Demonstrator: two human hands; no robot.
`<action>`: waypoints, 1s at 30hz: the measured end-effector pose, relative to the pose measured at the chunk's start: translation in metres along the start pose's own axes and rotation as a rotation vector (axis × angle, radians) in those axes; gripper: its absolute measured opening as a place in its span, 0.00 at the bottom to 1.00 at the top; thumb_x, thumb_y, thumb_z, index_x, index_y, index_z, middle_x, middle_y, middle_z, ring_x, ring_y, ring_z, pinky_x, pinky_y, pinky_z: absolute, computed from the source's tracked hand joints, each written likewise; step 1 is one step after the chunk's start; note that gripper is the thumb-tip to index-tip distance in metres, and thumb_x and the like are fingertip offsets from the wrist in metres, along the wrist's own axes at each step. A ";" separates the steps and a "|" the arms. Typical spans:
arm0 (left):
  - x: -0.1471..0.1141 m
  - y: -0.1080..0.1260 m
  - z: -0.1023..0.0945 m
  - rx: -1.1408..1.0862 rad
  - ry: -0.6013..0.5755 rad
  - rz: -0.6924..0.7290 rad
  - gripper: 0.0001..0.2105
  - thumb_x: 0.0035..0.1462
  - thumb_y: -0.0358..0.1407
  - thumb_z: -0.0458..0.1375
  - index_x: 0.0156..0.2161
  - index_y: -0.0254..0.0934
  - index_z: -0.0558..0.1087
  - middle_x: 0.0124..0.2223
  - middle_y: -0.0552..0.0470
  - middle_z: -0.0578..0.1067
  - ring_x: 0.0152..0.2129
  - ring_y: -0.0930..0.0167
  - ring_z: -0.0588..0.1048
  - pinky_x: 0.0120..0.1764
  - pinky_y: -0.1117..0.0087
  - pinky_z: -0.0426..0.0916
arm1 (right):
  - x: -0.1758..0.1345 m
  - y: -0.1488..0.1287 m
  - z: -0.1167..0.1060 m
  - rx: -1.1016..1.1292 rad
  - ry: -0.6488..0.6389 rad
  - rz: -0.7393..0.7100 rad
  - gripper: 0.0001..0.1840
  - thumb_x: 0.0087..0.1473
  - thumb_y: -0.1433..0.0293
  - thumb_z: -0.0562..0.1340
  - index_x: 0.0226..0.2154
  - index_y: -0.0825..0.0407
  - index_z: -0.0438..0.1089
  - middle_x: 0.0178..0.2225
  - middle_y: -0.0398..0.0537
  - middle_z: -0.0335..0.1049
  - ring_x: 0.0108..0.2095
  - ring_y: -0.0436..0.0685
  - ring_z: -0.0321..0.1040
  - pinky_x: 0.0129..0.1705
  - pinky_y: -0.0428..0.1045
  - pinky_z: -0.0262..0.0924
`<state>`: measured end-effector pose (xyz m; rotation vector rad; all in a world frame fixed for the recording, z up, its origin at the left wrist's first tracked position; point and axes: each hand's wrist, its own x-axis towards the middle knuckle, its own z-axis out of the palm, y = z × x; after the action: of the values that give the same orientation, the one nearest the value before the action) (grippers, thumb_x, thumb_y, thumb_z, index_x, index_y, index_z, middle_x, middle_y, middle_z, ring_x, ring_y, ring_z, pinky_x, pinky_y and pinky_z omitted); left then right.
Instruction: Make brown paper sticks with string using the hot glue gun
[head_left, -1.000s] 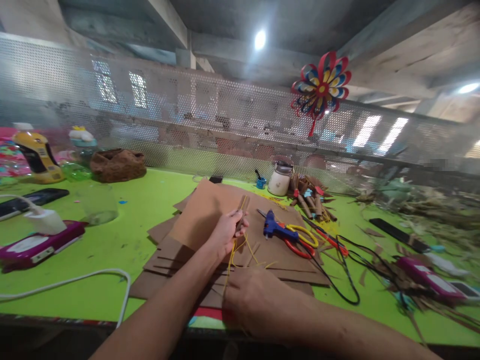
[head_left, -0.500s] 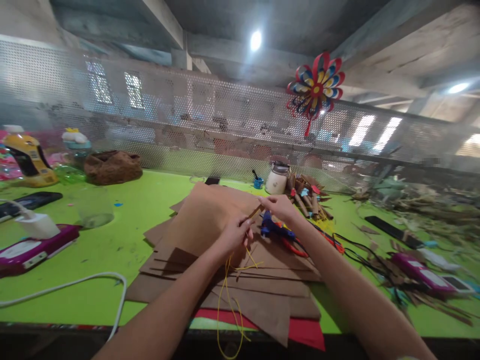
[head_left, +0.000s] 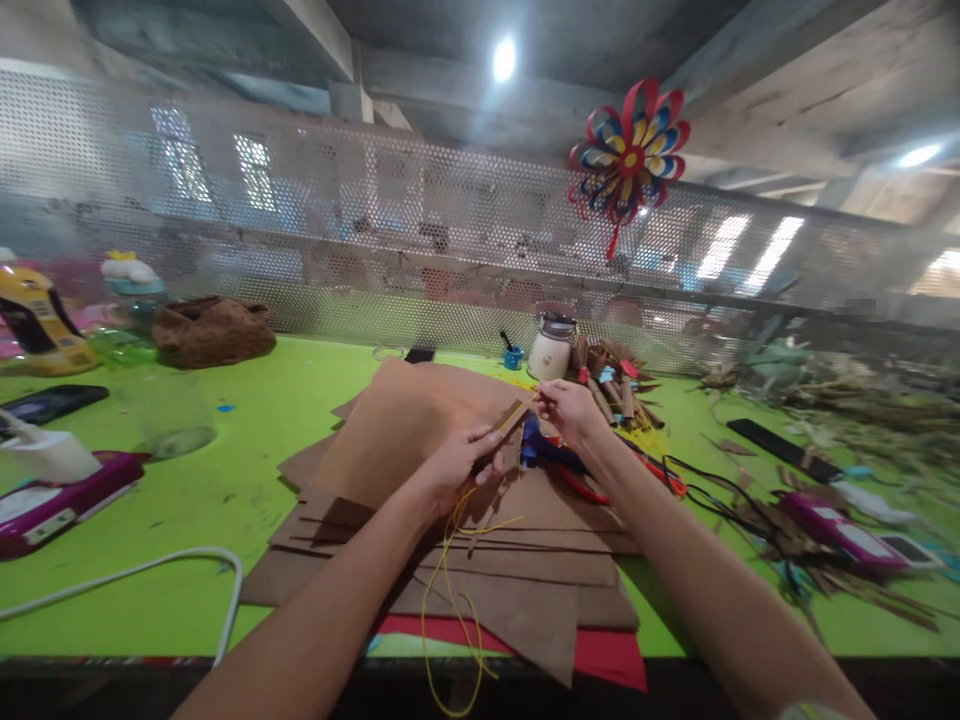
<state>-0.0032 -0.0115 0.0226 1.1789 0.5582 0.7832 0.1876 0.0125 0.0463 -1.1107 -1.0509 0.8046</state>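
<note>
- Handwork with yellow cord on a brown strip appears to be the step in hand, above a stack of brown paper.
- The left hand closes its fingers around the strip's near end, its forearm reaching in from the near left.
- The right hand, wrist bent, pinches its fingertips narrowly at the strip's far end, apparently on the cord, which also loops past the table's near edge.
- The next move likely calls for a steady left grip and even tension from the right.
</note>
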 end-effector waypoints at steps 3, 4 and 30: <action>-0.001 0.002 -0.003 -0.051 -0.025 -0.039 0.10 0.53 0.37 0.59 0.35 0.30 0.74 0.20 0.53 0.69 0.11 0.83 0.56 0.14 0.80 0.43 | 0.001 0.002 0.001 0.002 0.061 0.009 0.16 0.37 0.61 0.67 0.18 0.55 0.64 0.16 0.42 0.65 0.14 0.44 0.55 0.15 0.42 0.48; -0.001 0.003 -0.004 -0.048 -0.031 -0.046 0.10 0.53 0.37 0.59 0.35 0.31 0.74 0.20 0.53 0.69 0.11 0.83 0.55 0.14 0.80 0.42 | 0.001 0.002 0.001 0.000 0.077 0.003 0.16 0.37 0.60 0.67 0.18 0.55 0.64 0.16 0.42 0.65 0.14 0.44 0.55 0.15 0.41 0.48; 0.009 -0.014 0.001 0.594 0.254 0.274 0.10 0.57 0.37 0.52 0.33 0.34 0.73 0.21 0.55 0.68 0.15 0.76 0.62 0.20 0.75 0.54 | -0.023 -0.047 -0.018 -0.161 0.048 -0.379 0.12 0.46 0.62 0.64 0.23 0.55 0.70 0.19 0.42 0.67 0.18 0.45 0.56 0.20 0.43 0.51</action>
<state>0.0063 -0.0079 0.0092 1.7393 0.8899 1.0488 0.1980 -0.0266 0.0838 -1.0164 -1.2545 0.3952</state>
